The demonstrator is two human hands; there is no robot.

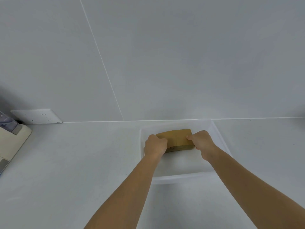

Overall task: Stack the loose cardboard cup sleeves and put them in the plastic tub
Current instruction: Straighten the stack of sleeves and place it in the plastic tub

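Observation:
A stack of brown cardboard cup sleeves lies flat inside a translucent white plastic tub on the white counter, toward the tub's far side. My left hand grips the stack's left end and my right hand grips its right end. Both hands are inside the tub. Whether the stack rests on the tub floor or hangs just above it I cannot tell.
The tub stands against the white tiled wall. A white wall socket sits low on the wall at the left. A cream-coloured appliance stands at the left edge of the counter.

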